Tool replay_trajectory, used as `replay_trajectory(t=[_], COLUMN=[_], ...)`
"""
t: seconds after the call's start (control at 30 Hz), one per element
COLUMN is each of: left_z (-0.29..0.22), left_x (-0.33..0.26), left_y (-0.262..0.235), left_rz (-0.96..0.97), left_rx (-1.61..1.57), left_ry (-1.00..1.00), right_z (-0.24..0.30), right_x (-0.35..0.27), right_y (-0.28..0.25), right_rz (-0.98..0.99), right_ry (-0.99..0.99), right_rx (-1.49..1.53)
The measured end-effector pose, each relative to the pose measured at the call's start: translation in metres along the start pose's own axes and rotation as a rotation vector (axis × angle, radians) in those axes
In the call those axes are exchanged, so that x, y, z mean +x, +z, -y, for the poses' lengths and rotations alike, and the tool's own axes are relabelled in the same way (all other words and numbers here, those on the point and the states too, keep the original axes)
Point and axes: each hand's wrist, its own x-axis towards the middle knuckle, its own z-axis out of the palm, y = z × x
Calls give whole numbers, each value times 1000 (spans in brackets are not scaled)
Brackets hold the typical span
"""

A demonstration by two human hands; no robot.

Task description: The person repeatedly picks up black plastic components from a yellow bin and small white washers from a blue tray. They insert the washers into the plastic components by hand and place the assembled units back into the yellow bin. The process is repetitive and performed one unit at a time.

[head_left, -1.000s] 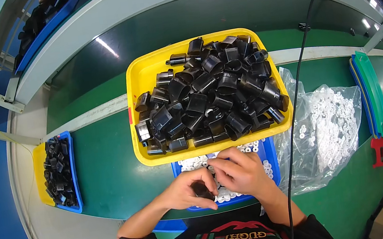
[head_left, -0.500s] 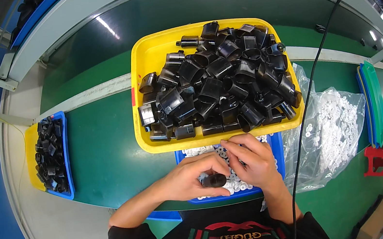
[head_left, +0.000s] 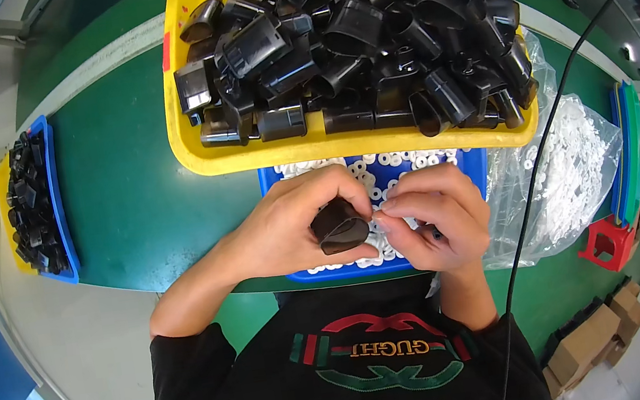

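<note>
My left hand (head_left: pixel 287 225) is closed round a black plastic housing (head_left: pixel 341 230), a short hollow cup shape with its wide open end tilted up. Close by its right side, my right hand (head_left: pixel 449 218) pinches a small whitish piece (head_left: pixel 378 221) between thumb and forefinger; its exact kind is too small to make out. Something dark shows among the curled fingers of that hand. Both hands are above a blue tray (head_left: pixel 395 265) strewn with white plastic rings (head_left: pixel 421 159). Just beyond stands a yellow tray (head_left: pixel 273 156) heaped with black housings (head_left: pixel 353 27).
A clear bag (head_left: pixel 576 156) of white rings lies at the right. Over there a black cable (head_left: pixel 535 186) hangs across the view. Stacked trays (head_left: pixel 632 148) and a red stool (head_left: pixel 611 242) are farther right. Another tray (head_left: pixel 58 200) of black parts sits at the left.
The view has dipped, so the trays appear higher. My left hand has turned the housing so its open end shows. The right fingertips have come near it with the whitish piece.
</note>
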Motion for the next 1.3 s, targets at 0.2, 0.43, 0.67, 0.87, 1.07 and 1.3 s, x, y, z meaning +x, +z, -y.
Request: replay_trajectory(t=[0.2, 0.43, 0.67, 0.87, 1.07, 1.3], left_z=[-7, -6, -4, -3, -3, -5], left_x=[0, -1, 1, 1, -1, 0], left_y=[-5, -16, -14, -12, -4, 8], left_rz=[-24, -99, -91, -96, -102, -85], left_rx=[80, -27, 74, 93, 166, 235], left_ry=[1, 80, 142, 84, 38, 63], right_z=[-10, -8, -7, -11, -8, 7], right_x=[0, -2, -3, -6, -4, -7], right_y=[5, 8, 8, 9, 4, -4], right_rz=[25, 232, 241, 247, 70, -18], right_ry=[-71, 12, 81, 85, -34, -84], right_rx=[-198, -501, -591, -603, -309, -69])
